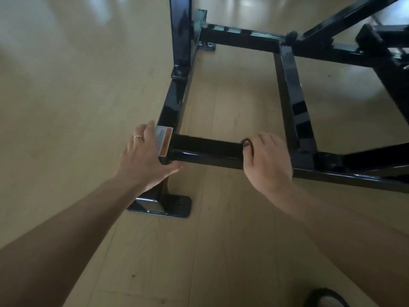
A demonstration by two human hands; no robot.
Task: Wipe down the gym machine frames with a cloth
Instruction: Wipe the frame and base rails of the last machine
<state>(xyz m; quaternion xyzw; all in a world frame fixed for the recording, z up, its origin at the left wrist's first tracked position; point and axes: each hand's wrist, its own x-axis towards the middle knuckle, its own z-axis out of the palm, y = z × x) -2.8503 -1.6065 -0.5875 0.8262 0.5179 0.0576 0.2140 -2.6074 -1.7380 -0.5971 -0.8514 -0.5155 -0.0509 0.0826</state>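
Black gym machine frame (205, 151) stands on the light wooden floor (77, 96), and both bare arms reach down to its near crossbar. This crossbar runs left to right across the view, rising a little to the left. Two longer bars go away from it toward the top of the picture, where they meet a far crossbar and an upright post.

The left hand (145, 158) lies flat against the left corner of the frame, fingers straight and together, with a ring (138, 137) on one finger. Its fingertips are beside a white and orange sticker (163, 140), and the thumb points right under the bar. This grip is released; the hand only presses.

The right hand (266, 159) is clenched over the top of the crossbar, knuckles up and thumb toward the left. Something small and dark (247, 144) shows under the thumb, perhaps a bit of cloth, but it is too hidden to tell.

A flat foot plate (174, 206) sits on the floor below the left wrist. The right part of the frame is cut off by the picture edge, and the far part is blurred. A dark rounded thing (325, 298) at the bottom edge is only partly in view.
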